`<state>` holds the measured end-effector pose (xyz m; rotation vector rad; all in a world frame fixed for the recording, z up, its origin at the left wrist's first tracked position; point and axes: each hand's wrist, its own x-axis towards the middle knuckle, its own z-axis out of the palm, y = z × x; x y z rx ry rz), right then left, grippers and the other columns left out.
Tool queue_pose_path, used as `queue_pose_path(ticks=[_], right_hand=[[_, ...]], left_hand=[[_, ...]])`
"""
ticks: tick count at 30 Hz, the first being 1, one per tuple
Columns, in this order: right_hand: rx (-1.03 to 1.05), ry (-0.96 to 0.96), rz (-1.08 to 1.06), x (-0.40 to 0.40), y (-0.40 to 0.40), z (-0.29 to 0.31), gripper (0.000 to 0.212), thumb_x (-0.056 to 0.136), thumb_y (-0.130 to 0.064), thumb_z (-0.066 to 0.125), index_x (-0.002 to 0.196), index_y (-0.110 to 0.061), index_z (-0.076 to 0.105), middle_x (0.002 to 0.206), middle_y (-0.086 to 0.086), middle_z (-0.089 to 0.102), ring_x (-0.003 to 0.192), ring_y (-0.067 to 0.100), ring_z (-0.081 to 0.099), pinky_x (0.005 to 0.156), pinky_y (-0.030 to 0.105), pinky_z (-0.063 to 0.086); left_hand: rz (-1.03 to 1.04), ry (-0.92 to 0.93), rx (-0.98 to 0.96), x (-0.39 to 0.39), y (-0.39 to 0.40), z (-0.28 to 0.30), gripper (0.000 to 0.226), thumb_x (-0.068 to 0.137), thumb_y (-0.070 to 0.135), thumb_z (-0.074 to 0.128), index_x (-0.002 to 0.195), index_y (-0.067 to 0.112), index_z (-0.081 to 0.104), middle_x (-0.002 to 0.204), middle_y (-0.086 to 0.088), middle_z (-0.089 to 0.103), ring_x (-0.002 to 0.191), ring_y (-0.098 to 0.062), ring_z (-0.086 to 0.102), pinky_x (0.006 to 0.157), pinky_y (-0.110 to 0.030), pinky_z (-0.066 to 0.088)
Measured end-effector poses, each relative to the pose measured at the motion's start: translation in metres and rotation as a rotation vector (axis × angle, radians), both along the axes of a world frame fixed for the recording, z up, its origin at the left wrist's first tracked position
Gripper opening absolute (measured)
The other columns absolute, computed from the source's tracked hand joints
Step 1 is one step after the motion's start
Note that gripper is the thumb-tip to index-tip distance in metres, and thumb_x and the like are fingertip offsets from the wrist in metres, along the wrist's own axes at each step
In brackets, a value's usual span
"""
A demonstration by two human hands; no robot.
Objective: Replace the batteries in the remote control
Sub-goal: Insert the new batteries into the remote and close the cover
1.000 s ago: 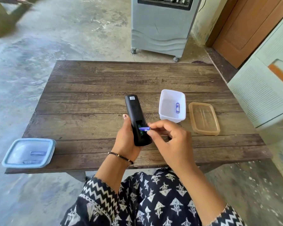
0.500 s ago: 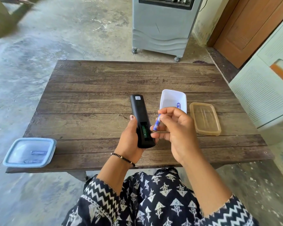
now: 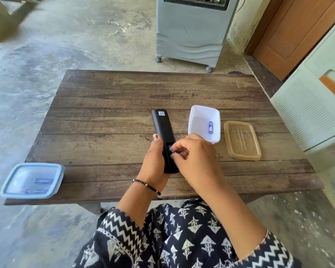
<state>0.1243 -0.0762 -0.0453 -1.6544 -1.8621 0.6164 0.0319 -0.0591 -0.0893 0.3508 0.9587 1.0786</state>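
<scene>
From the head camera I see my left hand [image 3: 153, 163] wrapped around the lower half of the black remote control [image 3: 163, 130], back side up, held just above the wooden table [image 3: 124, 97] with its far end pointing away from me. The battery bay at the near end of the remote is uncovered. My right hand [image 3: 196, 161] pinches a small blue battery [image 3: 171, 149] between thumb and fingertips, with the battery right at the open bay; I cannot tell whether it is seated yet, since my fingers cover most of it. Just right of the remote stands an open white plastic container [image 3: 196, 115] with one more blue battery [image 3: 210, 127] lying inside it, near its right wall. Its translucent amber lid [image 3: 242, 141] lies flat on the table beside it, further right. At the near left corner of the table sits a closed container with a pale blue lid [image 3: 32, 180], and through that lid I can make out what look like batteries, too blurred to count. A beaded bracelet [image 3: 146, 185] circles my left wrist.
</scene>
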Motion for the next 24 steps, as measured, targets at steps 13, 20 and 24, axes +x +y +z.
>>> queue_pose_path(ticks=[13,20,24], right_hand=[[-0.046,-0.075,0.145,0.008,-0.001,-0.004,0.018,0.076,-0.003,0.068,0.090,-0.014,0.068,0.093,-0.001,0.060,0.089,0.014,0.054,0.082,0.027,0.046],[-0.063,0.016,0.136,0.017,0.002,-0.002,0.007,0.076,-0.013,0.071,0.076,-0.020,0.069,0.075,-0.006,0.056,0.067,0.004,0.051,0.065,0.017,0.043],[0.096,-0.207,0.262,0.017,-0.011,-0.001,0.025,0.083,-0.005,0.058,0.100,-0.019,0.071,0.083,-0.001,0.053,0.086,0.017,0.055,0.068,0.032,0.051]], left_hand=[[0.016,0.015,-0.001,0.004,-0.011,0.004,0.049,0.099,0.038,0.024,0.125,0.001,0.042,0.077,-0.010,0.056,0.048,-0.009,0.061,0.044,-0.019,0.049],[0.013,0.075,0.011,-0.008,-0.011,0.005,0.057,0.097,0.044,0.024,0.130,0.001,0.040,0.108,-0.022,0.052,0.096,-0.031,0.055,0.079,-0.039,0.050],[0.030,-0.002,-0.026,-0.009,-0.008,0.005,0.054,0.097,0.046,0.023,0.122,0.005,0.047,0.086,-0.013,0.059,0.076,-0.020,0.059,0.068,-0.030,0.053]])
